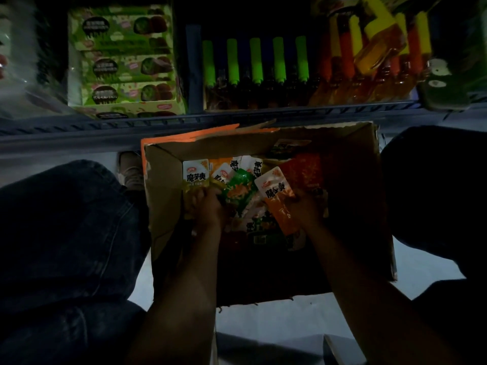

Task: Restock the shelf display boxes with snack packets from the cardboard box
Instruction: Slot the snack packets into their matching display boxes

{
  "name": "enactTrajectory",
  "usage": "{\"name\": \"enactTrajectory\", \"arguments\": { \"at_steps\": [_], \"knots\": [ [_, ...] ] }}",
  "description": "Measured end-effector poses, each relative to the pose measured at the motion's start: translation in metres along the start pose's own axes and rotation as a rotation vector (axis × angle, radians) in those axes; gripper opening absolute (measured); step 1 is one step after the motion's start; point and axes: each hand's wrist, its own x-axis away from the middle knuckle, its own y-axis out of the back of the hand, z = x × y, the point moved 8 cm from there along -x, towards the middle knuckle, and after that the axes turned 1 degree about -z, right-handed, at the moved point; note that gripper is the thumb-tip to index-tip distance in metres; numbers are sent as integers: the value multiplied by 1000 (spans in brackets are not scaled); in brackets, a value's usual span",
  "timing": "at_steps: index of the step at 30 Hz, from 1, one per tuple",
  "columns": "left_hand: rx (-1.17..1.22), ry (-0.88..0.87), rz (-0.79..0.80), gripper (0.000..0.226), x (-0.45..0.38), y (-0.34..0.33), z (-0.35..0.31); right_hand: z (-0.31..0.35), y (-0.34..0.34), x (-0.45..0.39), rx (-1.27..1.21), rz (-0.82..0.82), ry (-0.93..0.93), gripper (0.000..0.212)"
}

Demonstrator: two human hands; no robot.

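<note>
Cardboard box (open) holds snack packets gripped by both hands.

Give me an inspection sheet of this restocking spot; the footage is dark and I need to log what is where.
Surface: pale floor, dimly lit.
Job's things: open cardboard box on the floor, holding mixed snack packets; orange packet and yellow packet in hand.
Clutter: nothing seen.
Grippers: left hand grips the yellow packet; right hand holds the orange packet.
Cables: nothing seen.
Surroundings: shelf edge; green display boxes; green-capped bottles; a shoe.
</note>
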Motion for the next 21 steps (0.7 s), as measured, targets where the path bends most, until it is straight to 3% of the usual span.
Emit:
{"name": "enactTrajectory", "arguments": {
  "at_steps": [3,6,12,15,17,21],
  "knots": [
    [-5,21,-6,30,2,-5,-5,10,4,9,-9,14,38,30],
    [-97,-87,93,5,10,-10,-22,20,10,15,-28,19,85,28],
    [-59,-291,198,27,9,7,-59,52,23,25,28,15,236,5],
    [-43,-323,350,34,16,5,-79,70,28,33,11,-18,360,8],
    [-92,-307,442,46,20,0,-85,78,25,33,147,33,402,20],
    [-176,-254,569,53,29,-7,-84,57,23,18,373,106,303,33]
  ]
}}
